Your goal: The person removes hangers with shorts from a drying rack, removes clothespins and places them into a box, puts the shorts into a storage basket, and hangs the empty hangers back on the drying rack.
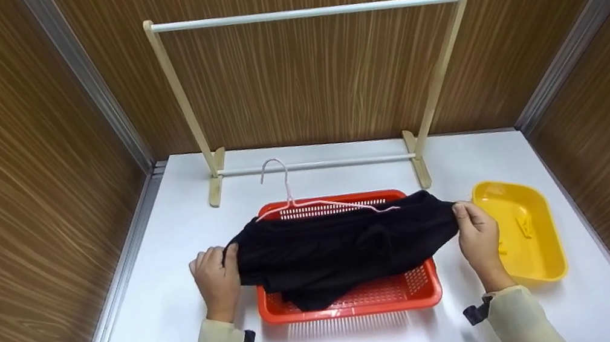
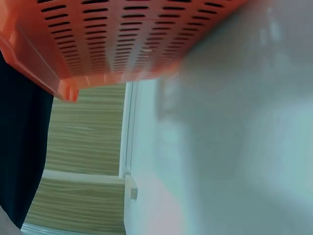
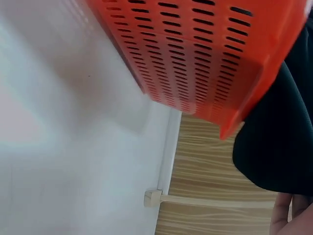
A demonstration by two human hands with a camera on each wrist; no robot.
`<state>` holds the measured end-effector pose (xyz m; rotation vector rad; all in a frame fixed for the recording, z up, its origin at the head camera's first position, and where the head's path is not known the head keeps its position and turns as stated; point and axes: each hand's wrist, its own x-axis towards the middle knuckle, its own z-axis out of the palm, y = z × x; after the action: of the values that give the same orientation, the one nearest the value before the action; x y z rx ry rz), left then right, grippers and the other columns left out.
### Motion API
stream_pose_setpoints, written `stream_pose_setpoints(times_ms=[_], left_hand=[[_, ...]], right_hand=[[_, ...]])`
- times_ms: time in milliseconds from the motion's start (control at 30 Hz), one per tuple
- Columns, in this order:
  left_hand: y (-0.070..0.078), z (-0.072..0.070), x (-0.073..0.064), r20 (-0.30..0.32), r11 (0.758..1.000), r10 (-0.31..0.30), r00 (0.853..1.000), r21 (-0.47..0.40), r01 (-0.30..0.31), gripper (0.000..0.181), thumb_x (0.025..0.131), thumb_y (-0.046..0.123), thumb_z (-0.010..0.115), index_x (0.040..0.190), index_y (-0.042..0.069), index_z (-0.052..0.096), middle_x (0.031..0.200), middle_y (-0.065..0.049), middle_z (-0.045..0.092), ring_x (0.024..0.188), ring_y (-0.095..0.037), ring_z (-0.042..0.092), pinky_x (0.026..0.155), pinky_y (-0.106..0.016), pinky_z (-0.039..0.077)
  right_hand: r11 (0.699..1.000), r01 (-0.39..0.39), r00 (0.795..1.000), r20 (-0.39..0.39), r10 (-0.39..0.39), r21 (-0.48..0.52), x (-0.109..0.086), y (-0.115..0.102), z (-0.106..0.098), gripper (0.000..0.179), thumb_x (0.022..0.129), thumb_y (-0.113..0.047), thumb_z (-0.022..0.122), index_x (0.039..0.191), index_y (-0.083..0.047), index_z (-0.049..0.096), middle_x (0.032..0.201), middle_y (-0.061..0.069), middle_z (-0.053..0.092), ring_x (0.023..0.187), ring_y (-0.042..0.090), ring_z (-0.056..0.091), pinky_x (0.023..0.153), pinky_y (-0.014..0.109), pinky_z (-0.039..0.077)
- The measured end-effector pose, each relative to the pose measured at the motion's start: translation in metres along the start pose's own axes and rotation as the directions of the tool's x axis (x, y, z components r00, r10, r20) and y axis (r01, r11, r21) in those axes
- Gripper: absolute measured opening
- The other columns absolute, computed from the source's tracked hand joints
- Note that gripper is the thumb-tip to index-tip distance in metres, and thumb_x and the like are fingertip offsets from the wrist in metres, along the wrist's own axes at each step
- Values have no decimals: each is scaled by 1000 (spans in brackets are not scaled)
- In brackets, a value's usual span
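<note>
**Both hands stretch a black garment over the orange basket**

My left hand (image 1: 217,281) grips the left end of the black garment (image 1: 341,245), fingers curled round the bunched cloth, just off the left side of the orange basket (image 1: 356,303). My right hand (image 1: 480,241) pinches the right end of the same cloth, thumb on top, just beyond the basket's right side. Between my hands the garment is pulled out wide and hangs across the basket, its lower folds sagging onto the perforated floor near the front rim. In the left wrist view the dark cloth (image 2: 22,152) drops past the basket's slotted wall (image 2: 122,34); in the right wrist view it (image 3: 279,142) bulges beside the basket's corner (image 3: 205,54), with my fingertips (image 3: 288,215) at the lower edge of the picture.

A pink wire hanger (image 1: 309,195) lies at the back of the basket, its hook pointing away from me; its right arm touches the garment's upper edge, though I cannot tell whether it is threaded into the cloth. The basket sits on the white counter (image 1: 180,313). To its right, just beside my right hand, is a yellow tray (image 1: 542,274) with a small yellow clip (image 1: 525,226) in it. Further back stands a pale drying rack (image 1: 310,12), its top rail bare, in front of wood-grain walls.
</note>
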<state>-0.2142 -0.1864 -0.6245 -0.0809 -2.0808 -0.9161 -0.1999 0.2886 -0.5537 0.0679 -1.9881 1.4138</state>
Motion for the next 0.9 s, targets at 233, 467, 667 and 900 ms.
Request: stream_pose_setpoints(times_ms=[233, 467, 667, 900], left_hand=[[-3, -7, -2, 26, 993, 114, 993, -47, -112, 51, 104, 42, 59, 65, 10, 49, 60, -3, 46, 60, -26, 42, 70, -40, 28], [3, -6, 5, -36, 998, 53, 998, 18, -52, 50, 103, 33, 63, 64, 9, 43, 59, -6, 42, 56, -29, 40, 64, -41, 29], [7, -6, 4, -42, 1000, 6, 999, 14, -6, 48, 99, 23, 69, 64, 10, 39, 59, -4, 38, 56, -27, 37, 64, -39, 27], [12, -3, 3, -25, 1000, -20, 999, 15, 21, 46, 95, 17, 72, 63, 9, 41, 59, -3, 38, 56, -27, 38, 65, -40, 27]], right_hand=[[989, -116, 993, -12, 118, 93, -2, -2, 4, 17, 101, 8, 57, 94, 20, 67, 81, -7, 68, 79, 0, 59, 78, 14, 46], [996, -92, 992, 89, 90, 20, -7, -5, 19, 14, 99, 8, 59, 95, 17, 70, 87, 12, 72, 80, -2, 61, 78, 12, 48], [997, -74, 993, 91, 74, -1, -12, -2, 20, 14, 99, 10, 59, 94, 15, 71, 85, 24, 69, 76, -1, 59, 75, 12, 46], [999, -34, 994, 107, 35, -11, -16, 0, 17, 13, 97, 13, 59, 93, 16, 70, 84, 27, 69, 77, -3, 60, 76, 11, 47]])
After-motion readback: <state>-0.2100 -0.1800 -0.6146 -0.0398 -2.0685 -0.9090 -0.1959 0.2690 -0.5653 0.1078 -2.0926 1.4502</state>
